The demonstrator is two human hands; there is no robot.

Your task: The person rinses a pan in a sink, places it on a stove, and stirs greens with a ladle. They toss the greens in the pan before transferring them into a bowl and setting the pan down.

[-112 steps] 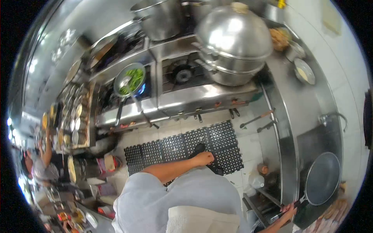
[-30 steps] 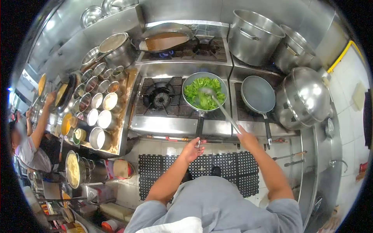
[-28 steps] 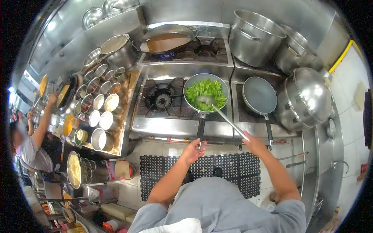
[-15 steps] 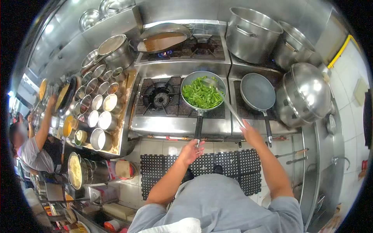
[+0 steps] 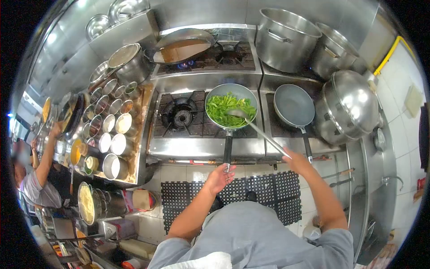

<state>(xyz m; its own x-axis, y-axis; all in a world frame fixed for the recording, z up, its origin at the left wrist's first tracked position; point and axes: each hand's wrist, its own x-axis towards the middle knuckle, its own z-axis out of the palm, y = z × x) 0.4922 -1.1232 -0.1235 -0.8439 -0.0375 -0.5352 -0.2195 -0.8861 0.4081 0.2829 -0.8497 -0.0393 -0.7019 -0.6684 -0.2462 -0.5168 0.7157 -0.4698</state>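
On the front middle burner sits a grey frying pan (image 5: 217,91) full of chopped green leaves (image 5: 226,106). Its black handle points toward me, and my left hand (image 5: 219,178) has its fingers curled at the handle's end. My right hand (image 5: 298,162) grips the long metal shaft of a ladle (image 5: 268,137). The ladle's bowl rests on the near right part of the leaves, inside the pan. To the right, a second grey frying pan (image 5: 294,105) stands on the stove with nothing in it, its handle close to my right hand.
A wok (image 5: 183,45) with brown liquid sits over a lit back burner. Tall stockpots (image 5: 286,40) and a domed steel pot (image 5: 351,107) stand at right. Several metal containers (image 5: 118,144) crowd the left counter. At far left another person (image 5: 42,186) reaches toward a dark pan.
The ladle's bowl has moved from the pan's far right side down onto the nearer leaves. My right hand has shifted slightly right and toward me; my left hand stays by the handle.
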